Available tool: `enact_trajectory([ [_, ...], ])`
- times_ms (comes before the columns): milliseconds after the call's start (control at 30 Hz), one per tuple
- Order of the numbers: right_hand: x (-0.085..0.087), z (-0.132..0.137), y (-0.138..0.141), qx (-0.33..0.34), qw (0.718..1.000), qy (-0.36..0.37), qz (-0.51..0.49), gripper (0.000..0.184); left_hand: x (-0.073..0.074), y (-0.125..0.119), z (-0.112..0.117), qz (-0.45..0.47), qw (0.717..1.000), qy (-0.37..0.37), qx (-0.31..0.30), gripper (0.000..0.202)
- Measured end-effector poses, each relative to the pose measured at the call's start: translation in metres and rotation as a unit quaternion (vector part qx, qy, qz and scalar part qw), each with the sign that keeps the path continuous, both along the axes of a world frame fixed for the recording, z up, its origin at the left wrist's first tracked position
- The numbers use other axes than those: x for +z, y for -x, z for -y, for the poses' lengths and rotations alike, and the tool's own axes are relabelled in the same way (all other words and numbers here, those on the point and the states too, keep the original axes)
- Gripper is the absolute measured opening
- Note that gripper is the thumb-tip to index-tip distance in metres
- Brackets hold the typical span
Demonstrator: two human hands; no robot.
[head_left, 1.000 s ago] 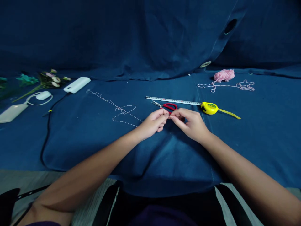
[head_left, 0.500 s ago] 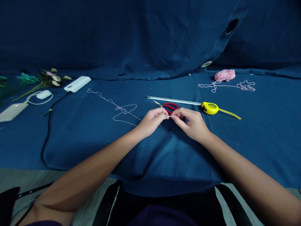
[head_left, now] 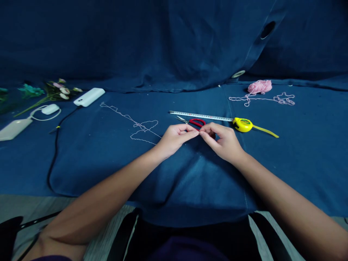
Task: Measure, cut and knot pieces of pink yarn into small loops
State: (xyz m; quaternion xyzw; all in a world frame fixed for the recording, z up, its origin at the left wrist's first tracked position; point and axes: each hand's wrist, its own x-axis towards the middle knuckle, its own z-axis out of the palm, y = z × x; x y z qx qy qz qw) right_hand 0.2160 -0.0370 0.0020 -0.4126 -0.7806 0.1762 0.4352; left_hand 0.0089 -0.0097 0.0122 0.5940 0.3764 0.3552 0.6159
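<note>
My left hand (head_left: 178,139) and my right hand (head_left: 221,141) meet fingertip to fingertip above the blue cloth, both pinched closed. A thin pale pink yarn strand (head_left: 145,128) lies in loose loops to the left and runs under my left hand. Its end is between my fingertips, mostly hidden by them. Just beyond the fingers lie red-handled scissors (head_left: 198,122), partly covered by my hands. Behind them a yellow tape measure (head_left: 243,124) rests with its white blade (head_left: 201,115) pulled out to the left.
A pink yarn ball (head_left: 259,87) with a loose tail lies at the back right. On the left are a white power bank (head_left: 89,97) with a black cable (head_left: 56,145), a white device (head_left: 16,129) on a looped cord, and artificial flowers (head_left: 64,92). A blue curtain (head_left: 163,43) hangs behind.
My left hand has shifted slightly right, and its fingertips now meet those of my right hand. The bit of pale yarn seen between them before is now covered.
</note>
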Motion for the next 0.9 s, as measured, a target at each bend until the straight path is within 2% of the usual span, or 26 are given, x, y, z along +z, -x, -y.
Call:
enact_trajectory([
  [200, 0.0008, 0.0014, 0.0002, -0.001, 1.000, 0.012, -0.002, 0.013, -0.0003, -0.0008, -0.0008, 0.003, 1.000, -0.001, 0.018, 0.020],
  [467, 0.0020, 0.0021, 0.0002, 0.014, 0.999, 0.031, -0.004, 0.013, -0.0017, 0.0014, -0.0021, 0.000, 1.000, -0.024, 0.007, 0.024],
  [533, 0.0018, 0.0026, 0.0006, 0.019, 0.999, 0.035, -0.007, 0.019, -0.0021, 0.0020, -0.0021, -0.003, 1.000, -0.027, 0.000, 0.021],
  [633, 0.0003, 0.0026, 0.0023, 0.018, 1.000, 0.022, -0.010, 0.026, -0.0044, 0.0029, -0.0019, -0.010, 1.000, -0.026, -0.012, 0.020],
  [800, -0.0032, 0.0011, 0.0053, 0.029, 0.999, 0.007, -0.011, 0.023, -0.0084, 0.0015, -0.0007, -0.005, 0.999, -0.013, -0.034, 0.023],
  [900, -0.0035, 0.0006, 0.0052, 0.013, 1.000, -0.003, -0.018, 0.020, -0.0066, -0.0005, 0.0006, -0.013, 0.998, -0.045, -0.044, 0.028],
])
